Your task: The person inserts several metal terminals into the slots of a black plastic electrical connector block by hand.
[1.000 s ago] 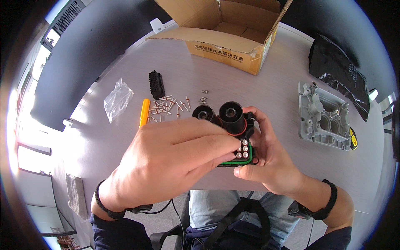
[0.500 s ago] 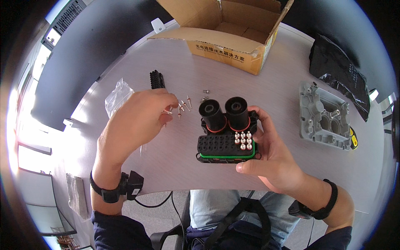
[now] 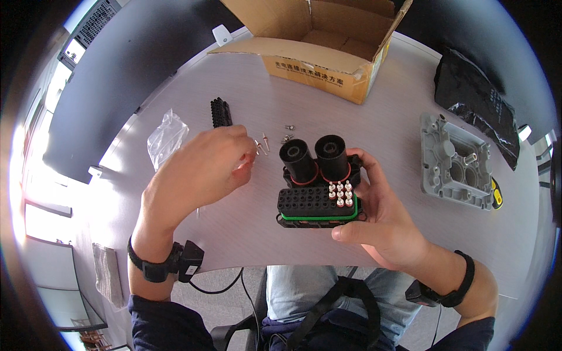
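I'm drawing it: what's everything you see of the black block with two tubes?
The black block looks plastic. Two round tubes with red rings at their bases rise behind; in front, a green band runs below rows of holes, with silvery pins at the right end. The right hand holds its right side, over the table.

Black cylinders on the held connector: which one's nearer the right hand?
The right cylinder: it stands on the side of the black connector that the right hand grips. The left cylinder stands farther from that hand.
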{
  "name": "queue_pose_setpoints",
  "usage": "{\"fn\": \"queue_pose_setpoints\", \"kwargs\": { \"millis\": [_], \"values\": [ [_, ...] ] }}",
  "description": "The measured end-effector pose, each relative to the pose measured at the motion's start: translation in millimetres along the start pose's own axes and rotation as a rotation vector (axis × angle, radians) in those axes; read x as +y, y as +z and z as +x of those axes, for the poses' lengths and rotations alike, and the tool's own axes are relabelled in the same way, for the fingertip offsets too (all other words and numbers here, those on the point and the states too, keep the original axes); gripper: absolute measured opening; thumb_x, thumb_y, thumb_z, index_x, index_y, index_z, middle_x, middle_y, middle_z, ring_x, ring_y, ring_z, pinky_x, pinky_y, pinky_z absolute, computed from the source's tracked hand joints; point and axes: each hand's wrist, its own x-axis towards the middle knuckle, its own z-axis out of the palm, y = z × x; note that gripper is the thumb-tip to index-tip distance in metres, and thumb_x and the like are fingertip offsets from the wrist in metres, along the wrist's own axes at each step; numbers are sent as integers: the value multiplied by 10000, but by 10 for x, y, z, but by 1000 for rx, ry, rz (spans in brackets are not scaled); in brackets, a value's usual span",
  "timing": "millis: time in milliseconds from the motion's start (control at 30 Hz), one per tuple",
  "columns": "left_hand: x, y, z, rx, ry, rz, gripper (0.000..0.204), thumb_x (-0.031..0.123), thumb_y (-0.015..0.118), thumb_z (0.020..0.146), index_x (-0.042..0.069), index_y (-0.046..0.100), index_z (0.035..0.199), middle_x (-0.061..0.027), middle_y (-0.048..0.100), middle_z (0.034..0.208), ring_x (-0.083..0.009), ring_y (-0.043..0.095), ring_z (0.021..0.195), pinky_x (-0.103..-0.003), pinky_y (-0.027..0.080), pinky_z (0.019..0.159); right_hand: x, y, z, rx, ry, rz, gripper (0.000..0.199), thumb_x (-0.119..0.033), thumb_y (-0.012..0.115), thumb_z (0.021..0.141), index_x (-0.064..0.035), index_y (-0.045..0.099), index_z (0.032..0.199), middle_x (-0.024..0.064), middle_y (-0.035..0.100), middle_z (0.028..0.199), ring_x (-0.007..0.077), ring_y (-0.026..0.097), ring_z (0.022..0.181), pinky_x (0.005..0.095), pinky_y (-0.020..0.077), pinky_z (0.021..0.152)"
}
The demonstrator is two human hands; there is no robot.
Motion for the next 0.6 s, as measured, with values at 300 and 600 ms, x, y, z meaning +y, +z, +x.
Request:
{"fn": "queue_pose_setpoints", "kwargs": {
  "millis": [300, 600],
  "values": [
    [256, -168, -97, 351, 111, -519, 121, -21, 675, 739, 33, 666, 847, -99, 679, 840, -142, 651, 706, -268, 501, 611, -69, 67, -23, 17, 43, 5, 950, 126, 678, 676, -116, 173, 1443, 101, 423, 1357, 217, 497, 1226, 381, 418, 1025],
    [504, -215, -199, 315, 285, -898, 134, -58, 712, 767, -36, 684, 897, -155, 702, 881, -170, 685, 757, -250, 550, 676, -46, 60, -22, 30, 30, -6, 959, 94, 712, 677, -117, 176, 1444, 85, 446, 1328, 199, 492, 1221, 360, 415, 1029]
  ]
}}
